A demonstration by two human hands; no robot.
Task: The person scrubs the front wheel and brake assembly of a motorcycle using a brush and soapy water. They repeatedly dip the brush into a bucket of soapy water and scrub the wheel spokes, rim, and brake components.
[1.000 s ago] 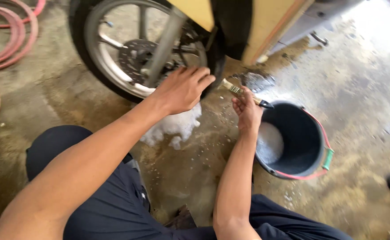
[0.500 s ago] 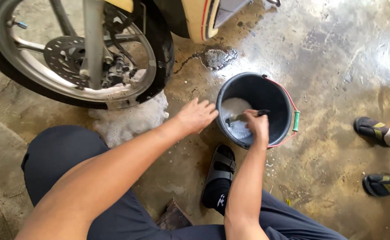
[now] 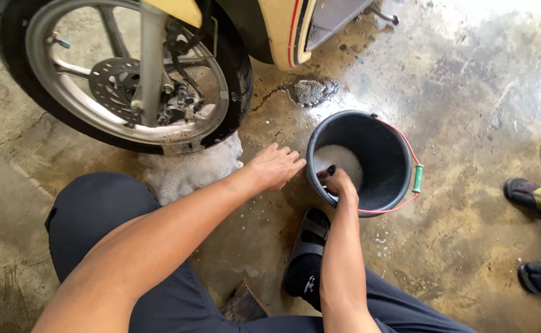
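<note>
Right now the right hand [image 3: 339, 183] is reaching down inside the black bucket [image 3: 386, 161], fingers curled shut around a small dark object — only its tip is showing, so I cannot tell what it is. The bucket is sitting on the wet concrete floor [image 3: 468, 92], holding soapy water [image 3: 338, 159], with its red wire handle and green grip [image 3: 417, 178] hanging down the far side. The left hand [image 3: 275, 166] is hovering just beside the bucket's rim, fingers loosely spread and slightly bent, holding nothing. Just left of it a heap of white foam [image 3: 190, 169] is lying on the floor, touching the bottom of the motorbike's front wheel [image 3: 122, 74]. The person's own black sandal [image 3: 307, 250] is resting just below the bucket. Another person's sandalled feet [image 3: 532, 194] are showing at the right edge — well apart from the bucket.
</note>
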